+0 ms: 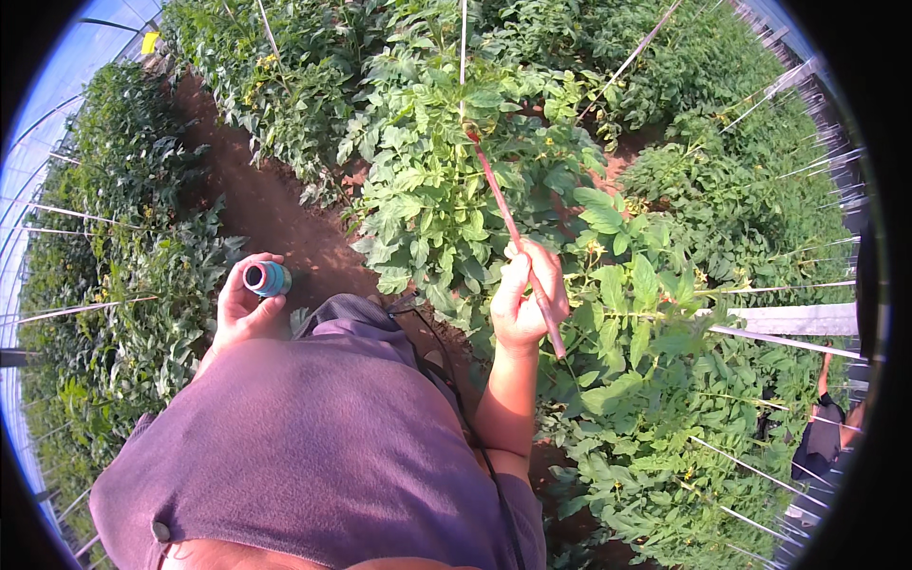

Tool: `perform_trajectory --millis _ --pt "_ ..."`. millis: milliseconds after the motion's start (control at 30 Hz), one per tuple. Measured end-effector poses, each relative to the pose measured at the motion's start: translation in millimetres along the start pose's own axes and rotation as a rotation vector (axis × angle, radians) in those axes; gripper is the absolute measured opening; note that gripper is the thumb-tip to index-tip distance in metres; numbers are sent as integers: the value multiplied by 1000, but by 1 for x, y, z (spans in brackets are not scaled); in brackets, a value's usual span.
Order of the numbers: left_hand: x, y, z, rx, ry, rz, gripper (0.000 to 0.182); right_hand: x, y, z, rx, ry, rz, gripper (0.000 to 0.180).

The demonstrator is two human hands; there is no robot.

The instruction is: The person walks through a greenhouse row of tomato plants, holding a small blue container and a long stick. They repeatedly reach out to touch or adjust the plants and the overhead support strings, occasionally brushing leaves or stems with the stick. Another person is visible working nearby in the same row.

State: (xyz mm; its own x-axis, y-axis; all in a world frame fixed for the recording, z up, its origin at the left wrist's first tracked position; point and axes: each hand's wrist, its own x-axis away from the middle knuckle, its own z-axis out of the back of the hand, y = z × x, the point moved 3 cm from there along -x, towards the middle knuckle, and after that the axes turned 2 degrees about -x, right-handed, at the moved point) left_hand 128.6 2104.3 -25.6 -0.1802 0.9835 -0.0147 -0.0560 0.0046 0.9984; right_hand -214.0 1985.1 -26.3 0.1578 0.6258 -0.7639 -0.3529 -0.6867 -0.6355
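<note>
My left hand (248,306) holds a small open bottle (268,278) with a bluish label, its mouth facing up. In my right hand (527,296) is a thin reddish stick, probably a brush (497,194), gripped between thumb and fingers. Its red-stained far tip reaches the leafy top of a tomato plant (449,178), beside a white support string (463,64); whether it touches the plant cannot be told. Yellow tomato flowers (596,248) show on a plant right of my right hand.
A bare soil path (263,214) runs between the tomato rows. Support strings (784,345) slant through the plants at the right, near a pale beam (798,318). Another person (819,438) is among the plants at the far right. A yellow card (149,43) hangs at the upper left.
</note>
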Motion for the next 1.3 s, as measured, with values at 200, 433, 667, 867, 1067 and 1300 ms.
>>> perform_trajectory --millis 200,433,667,867,1067,1300 --pt "3 -7 14 15 35 -5 56 4 -30 37 27 208 7 17" --pt "-3 -17 23 19 20 1 57 -15 49 38 115 217 -170 15" --pt "-9 -16 37 52 8 -8 57 -25 92 17 288 158 -54 13" --pt "-15 -22 57 27 58 -4 58 -31 18 32 355 271 26 17" --pt "-37 -39 89 22 79 0 55 -20 -70 100 203 780 171 33" --pt "-89 -45 122 78 72 -82 54 -50 -103 33 -488 481 215 37"
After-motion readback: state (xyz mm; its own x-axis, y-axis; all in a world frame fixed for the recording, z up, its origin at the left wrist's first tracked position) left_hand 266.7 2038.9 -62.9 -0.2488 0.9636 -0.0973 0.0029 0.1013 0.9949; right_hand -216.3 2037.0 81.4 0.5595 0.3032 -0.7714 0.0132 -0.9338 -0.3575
